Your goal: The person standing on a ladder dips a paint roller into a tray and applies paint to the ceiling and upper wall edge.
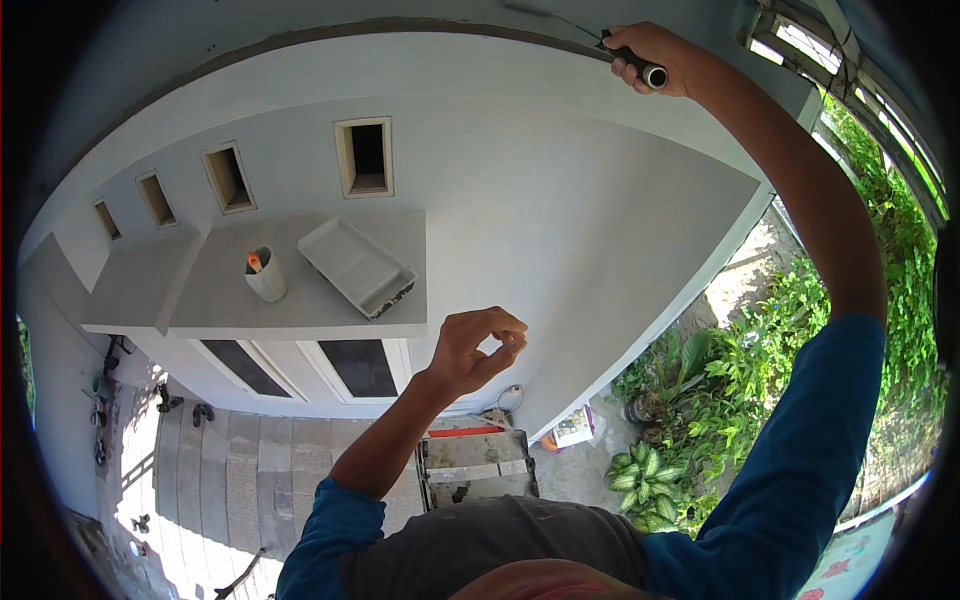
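My right hand [655, 58] is raised high at the upper right, its fingers wrapped round the black handle of a paint roller [632, 62]. The roller's thin rod runs left toward the dark overhang above the wall, and its head is hard to make out there. My left hand [476, 348] is held in front of the white wall [560, 220], thumb and fingertips curled together into a ring with nothing in it. On a grey ledge [225, 300] left of that hand lie a white paint tray [352, 265] with dark marks on one edge and a white container [266, 278] holding something orange.
Several square vent openings [364, 157] line the wall above the ledge. Far below are paved ground [270, 460], a stained platform [475, 462] close under my body, and footwear by the wall. Green plants [740, 360] grow at the right, beneath an open roof frame.
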`<action>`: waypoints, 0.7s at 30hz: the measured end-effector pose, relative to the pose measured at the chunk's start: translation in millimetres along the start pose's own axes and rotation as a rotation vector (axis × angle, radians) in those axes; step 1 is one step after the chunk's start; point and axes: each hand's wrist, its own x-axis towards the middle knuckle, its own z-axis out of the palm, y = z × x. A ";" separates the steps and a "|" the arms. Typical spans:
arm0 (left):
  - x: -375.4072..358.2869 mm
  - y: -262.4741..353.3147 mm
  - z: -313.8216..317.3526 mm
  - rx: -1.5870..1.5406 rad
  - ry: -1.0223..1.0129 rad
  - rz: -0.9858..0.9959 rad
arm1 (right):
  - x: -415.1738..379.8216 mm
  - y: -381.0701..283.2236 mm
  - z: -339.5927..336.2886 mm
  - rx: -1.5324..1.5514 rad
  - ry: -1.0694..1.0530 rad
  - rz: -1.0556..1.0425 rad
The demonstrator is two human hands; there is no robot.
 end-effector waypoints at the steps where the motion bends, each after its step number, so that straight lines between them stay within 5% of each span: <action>1: 1.5 1.2 -0.3 0.001 -0.003 -0.001 | 0.0 -0.9 3.3 0.011 0.002 -0.004; 8: 0.4 2.3 -0.8 0.004 -0.013 0.002 | 8.4 17.7 -13.0 -0.111 0.102 -0.126; 21: -2.5 0.9 -0.6 -0.004 -0.005 -0.020 | 4.2 33.9 -44.1 -0.073 0.116 -0.008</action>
